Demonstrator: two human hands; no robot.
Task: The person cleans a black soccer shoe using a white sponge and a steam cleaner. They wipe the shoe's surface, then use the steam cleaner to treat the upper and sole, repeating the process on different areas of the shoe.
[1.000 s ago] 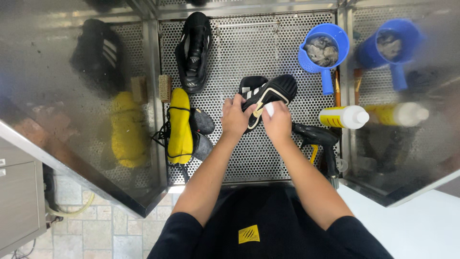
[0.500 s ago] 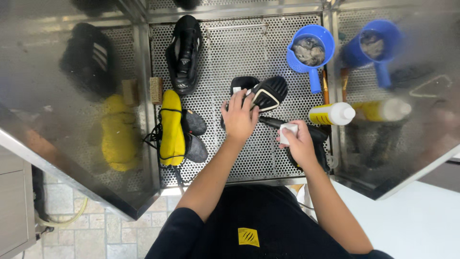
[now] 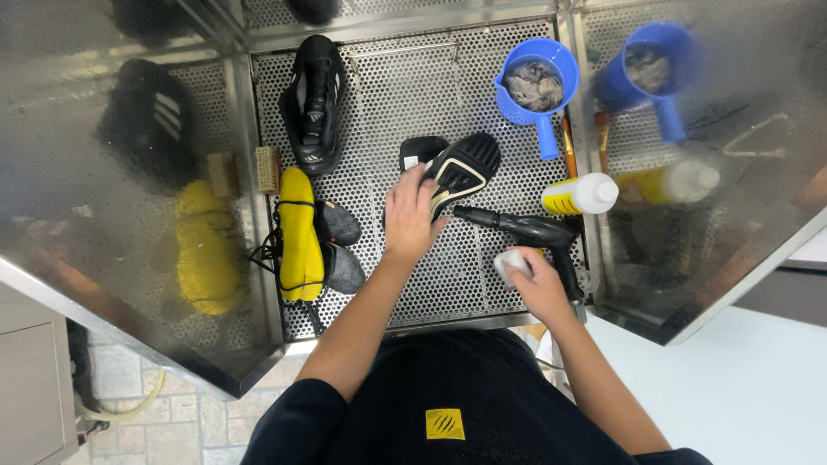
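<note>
bare perforated bench (image 3: 405,95) lies open in the upper middle, between the black boot (image 3: 314,103) on the left and the blue scoop (image 3: 536,86) on the right. lower down, room narrows: the left hand (image 3: 409,215) rests on the black shoe (image 3: 461,168), with the black spray gun (image 3: 525,231) and yellow-and-white bottle (image 3: 579,195) just right. the right hand (image 3: 534,280) sits beside the gun's grip. the yellow shoe (image 3: 300,232) and grey insoles (image 3: 338,245) block the left; steel walls close both sides.

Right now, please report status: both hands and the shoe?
Left hand grips black shoe, sole up. Right hand holds small white pad. Black spray gun between them.
</note>
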